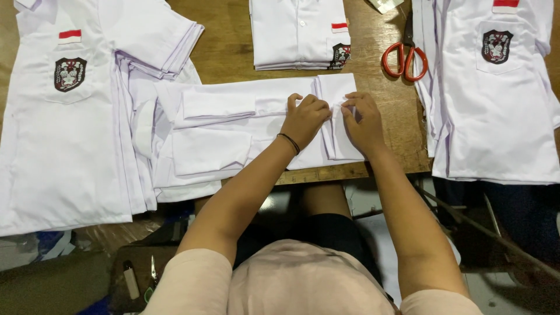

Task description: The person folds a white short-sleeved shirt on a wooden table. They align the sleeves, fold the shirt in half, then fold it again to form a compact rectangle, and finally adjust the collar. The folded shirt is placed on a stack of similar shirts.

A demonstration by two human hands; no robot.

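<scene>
A white shirt (233, 125) lies face down and partly folded on the wooden table (233, 52), sleeves tucked inward. My left hand (303, 119), with a black band on the wrist, presses on the shirt's right end with curled fingers. My right hand (363, 119) pinches the folded hem (337, 93) right beside it. Both hands touch the same fold at the shirt's right end.
A stack of unfolded white shirts with a crest badge (64, 122) lies at the left. A similar stack (496, 93) lies at the right. A folded pile (300, 35) sits at the back. Red-handled scissors (405, 57) lie beside it. Small snips (153, 273) rest on a low bench below.
</scene>
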